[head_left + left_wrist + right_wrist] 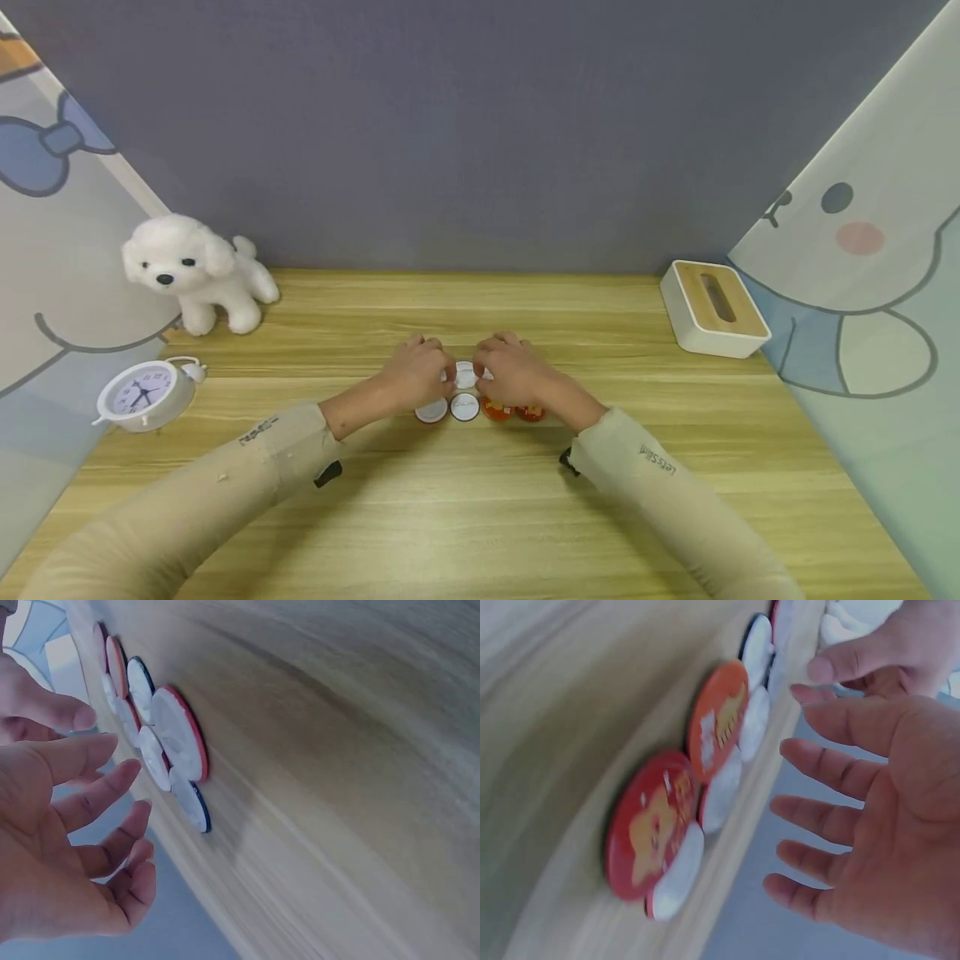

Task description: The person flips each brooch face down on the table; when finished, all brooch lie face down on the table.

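Several round, badge-like discs lie in two rows on the table. Along the near row are a white disc with a red rim, a smaller white disc with a dark rim, an orange disc and a red disc with a yellow star figure. The far row shows white faces, among them a white disc between the hands. My left hand is just over the left end, its fingers loosely bent and holding nothing. My right hand hovers over the right part, fingers spread, palm bare, partly hiding the discs.
A white plush dog stands at the back left, with a white alarm clock in front of it. At the back right sits a white tissue box with a wooden lid. A grey panel rises behind the wooden table.
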Tool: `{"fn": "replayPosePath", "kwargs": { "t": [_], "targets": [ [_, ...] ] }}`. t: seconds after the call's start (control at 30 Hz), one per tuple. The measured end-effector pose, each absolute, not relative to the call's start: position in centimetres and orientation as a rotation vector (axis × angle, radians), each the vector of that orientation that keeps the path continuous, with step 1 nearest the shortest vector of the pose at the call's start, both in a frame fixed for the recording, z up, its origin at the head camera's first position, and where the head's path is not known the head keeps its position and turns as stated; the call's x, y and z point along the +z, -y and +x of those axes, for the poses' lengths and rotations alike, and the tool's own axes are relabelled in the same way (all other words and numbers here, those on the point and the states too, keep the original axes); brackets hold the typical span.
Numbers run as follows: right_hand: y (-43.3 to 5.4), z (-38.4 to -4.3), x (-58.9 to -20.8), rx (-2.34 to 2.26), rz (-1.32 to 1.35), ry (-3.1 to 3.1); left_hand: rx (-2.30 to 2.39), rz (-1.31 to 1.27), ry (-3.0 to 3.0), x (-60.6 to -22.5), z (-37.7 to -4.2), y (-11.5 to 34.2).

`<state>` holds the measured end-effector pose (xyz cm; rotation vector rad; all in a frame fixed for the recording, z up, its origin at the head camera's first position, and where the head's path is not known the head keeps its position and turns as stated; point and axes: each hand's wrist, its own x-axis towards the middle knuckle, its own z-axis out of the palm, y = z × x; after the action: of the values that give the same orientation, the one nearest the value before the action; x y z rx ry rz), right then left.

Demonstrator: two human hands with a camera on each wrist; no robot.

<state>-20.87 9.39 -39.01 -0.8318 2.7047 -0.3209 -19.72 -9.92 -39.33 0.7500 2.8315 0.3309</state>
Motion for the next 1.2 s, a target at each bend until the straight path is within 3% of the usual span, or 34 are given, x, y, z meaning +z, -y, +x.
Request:
{"fn": "replayPosePath", "kwargs": {
  "t": [0.53,1.2],
  "targets": [
    [-13.7,-18.9,-39.3,-0.419,-0.870,-2.893,0.445,0.784,-2.828,-39.0,-19.6,8.9],
    [-13.7,-17.2,-40.9,-0.319,-0.802,-2.891,0.322,0.881,-2.839,-40.5,-18.6,5.7]
  ]
}}
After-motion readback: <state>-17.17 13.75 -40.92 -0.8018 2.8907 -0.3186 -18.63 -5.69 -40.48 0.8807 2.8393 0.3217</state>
